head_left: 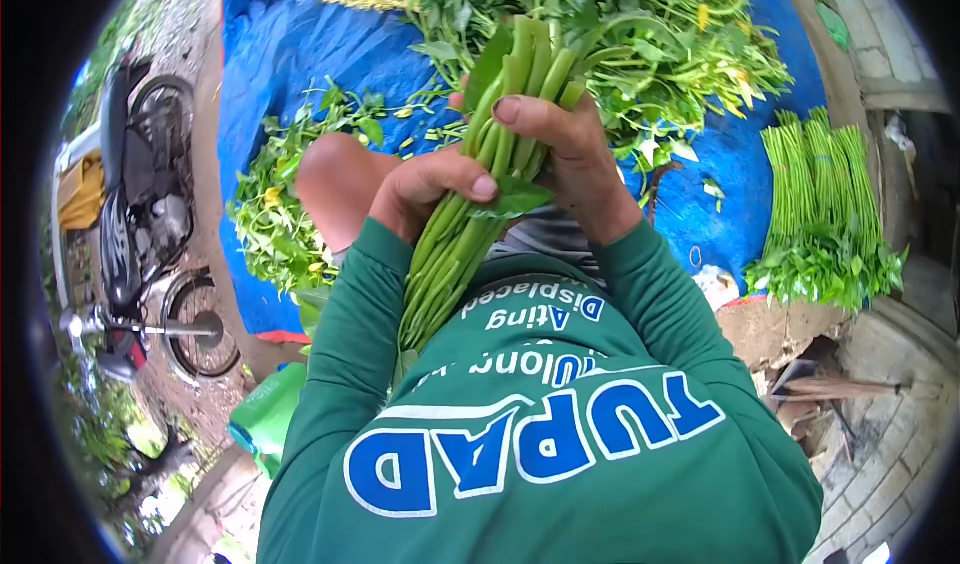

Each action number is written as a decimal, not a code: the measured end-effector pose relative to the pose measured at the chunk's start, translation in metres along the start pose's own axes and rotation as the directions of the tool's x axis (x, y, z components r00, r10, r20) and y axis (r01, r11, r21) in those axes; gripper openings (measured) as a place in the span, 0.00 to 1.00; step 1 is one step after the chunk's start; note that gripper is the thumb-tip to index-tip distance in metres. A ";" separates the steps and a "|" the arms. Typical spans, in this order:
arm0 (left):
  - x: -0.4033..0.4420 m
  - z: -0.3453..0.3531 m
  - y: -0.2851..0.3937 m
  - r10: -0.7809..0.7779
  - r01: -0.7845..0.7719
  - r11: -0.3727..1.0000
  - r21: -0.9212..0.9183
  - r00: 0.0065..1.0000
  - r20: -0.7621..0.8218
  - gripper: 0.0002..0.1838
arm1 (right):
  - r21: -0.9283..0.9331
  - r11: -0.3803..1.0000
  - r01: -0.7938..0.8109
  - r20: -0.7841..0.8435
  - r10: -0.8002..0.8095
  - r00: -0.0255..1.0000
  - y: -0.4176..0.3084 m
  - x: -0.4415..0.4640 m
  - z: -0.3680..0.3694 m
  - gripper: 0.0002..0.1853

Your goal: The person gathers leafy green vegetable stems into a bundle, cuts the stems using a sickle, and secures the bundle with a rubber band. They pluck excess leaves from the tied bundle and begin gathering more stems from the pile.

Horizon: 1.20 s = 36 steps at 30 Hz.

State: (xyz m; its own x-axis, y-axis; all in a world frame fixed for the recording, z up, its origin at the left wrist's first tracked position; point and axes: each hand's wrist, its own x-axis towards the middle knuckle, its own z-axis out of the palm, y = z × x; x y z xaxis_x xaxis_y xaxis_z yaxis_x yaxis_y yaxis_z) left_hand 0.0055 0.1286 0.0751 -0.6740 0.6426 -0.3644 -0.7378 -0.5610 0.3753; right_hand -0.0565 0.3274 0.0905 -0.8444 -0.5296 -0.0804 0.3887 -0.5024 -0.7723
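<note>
Both my hands grip a bunch of water spinach (445, 254), its thick green stems running slantwise in front of my chest. My left hand (435, 179) is closed around the middle of the stems, thumb laid across them beside a leaf. Higher up, my right hand (570, 149) wraps the bunch close to the cut stem ends, thumb pressed on top. The fingers behind the stems are mostly hidden. Beyond my hands, a large heap of loose water spinach (690, 54) lies on a blue tarp (310, 44).
Neat bundles of water spinach (825, 179) lie at the tarp's right edge. A smaller pile of leafy trimmings (275, 214) is on the left, near my bent knee (340, 179). A motorcycle (150, 204) stands further left, and a green bag (272, 414) sits beside my left arm.
</note>
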 end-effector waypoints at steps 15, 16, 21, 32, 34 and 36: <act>-0.009 0.052 0.004 0.148 -0.035 0.742 0.669 0.982 -0.113 0.32 | -0.226 0.913 -0.340 -0.115 0.322 0.940 -0.036 -0.037 -0.062 0.32; -0.006 0.053 0.004 0.156 -0.053 0.740 0.670 0.983 -0.094 0.32 | -0.436 0.722 -0.537 -0.206 0.500 0.841 -0.075 -0.047 -0.073 0.23; 0.010 0.043 -0.006 0.105 -0.029 0.751 0.660 0.992 -0.075 0.35 | -0.889 0.308 0.339 0.278 -0.226 0.934 -0.089 -0.063 -0.003 0.27; -0.025 0.046 0.017 0.263 -0.077 0.755 0.651 0.945 -0.193 0.40 | -0.784 -0.595 -0.177 0.248 -0.561 0.790 -0.147 -0.002 -0.141 0.32; -0.063 0.041 0.034 0.259 -0.080 0.827 0.557 0.933 -0.250 0.41 | -0.890 -0.430 -0.152 0.130 -0.559 0.819 -0.121 -0.024 -0.127 0.40; -0.094 0.040 0.041 0.361 -0.177 0.833 0.524 0.892 -0.273 0.44 | -0.870 0.428 -0.246 -0.278 -0.012 0.961 -0.088 -0.037 -0.080 0.22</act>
State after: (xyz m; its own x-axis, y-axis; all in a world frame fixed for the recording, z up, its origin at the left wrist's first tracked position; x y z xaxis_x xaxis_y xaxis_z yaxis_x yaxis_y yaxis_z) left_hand 0.0398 0.0656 0.1588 -0.8774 0.2281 -0.4222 -0.4763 -0.3073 0.8238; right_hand -0.0894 0.4459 0.1111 -0.9182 -0.3128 -0.2432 0.0538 0.5096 -0.8587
